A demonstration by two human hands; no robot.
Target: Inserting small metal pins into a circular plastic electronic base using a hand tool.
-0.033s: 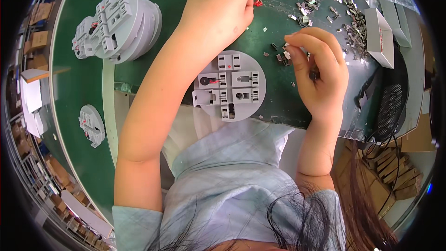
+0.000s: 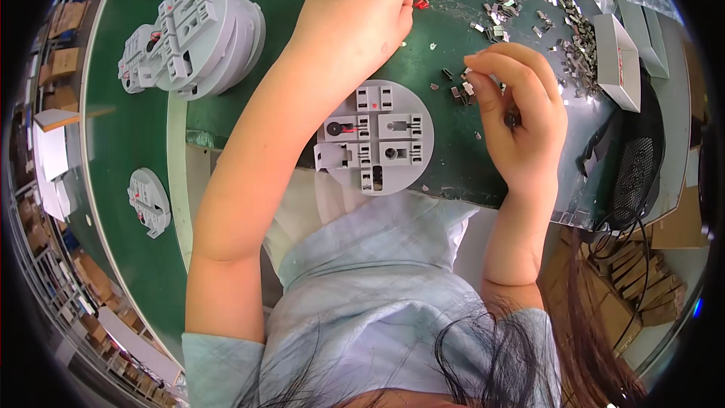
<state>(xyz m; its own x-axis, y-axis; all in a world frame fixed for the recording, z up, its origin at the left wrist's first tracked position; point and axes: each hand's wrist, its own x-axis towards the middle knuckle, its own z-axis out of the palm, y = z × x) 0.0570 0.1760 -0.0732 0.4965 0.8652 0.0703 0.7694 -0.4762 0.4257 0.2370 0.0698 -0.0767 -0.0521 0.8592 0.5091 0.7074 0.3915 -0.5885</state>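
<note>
While the round grey plastic base [image 2: 375,138] lies flat at the near edge of the green bench [image 2: 457,159], its moulded blocks facing up, we see both hands away from its centre. The left hand [image 2: 361,11] is at the bench's far side, beside red components [image 2: 421,4] with thin wire leads; its fingers curl, but the tips are hidden, so we cannot tell what they pinch. Its forearm [image 2: 260,140] crosses over the base's left side, and we cannot tell whether they touch.

On the right, we find the right hand [image 2: 525,106] with thumb and index fingertips nearly meeting just above loose metal clips [image 2: 458,93]; we cannot tell whether a clip sits between them. More of these clips lie scattered toward the bench's far right corner, near a white open box [image 2: 619,68].

We judge the base light and stiff, best held by its bare right rim, clear of the black round part [image 2: 335,129] and its red wires, which look easily tugged loose. We expect the clips to be hard, slick and almost weightless, so a fingertip pinch across their flat sides suits them; the red components' leads probably bend easily.
</note>
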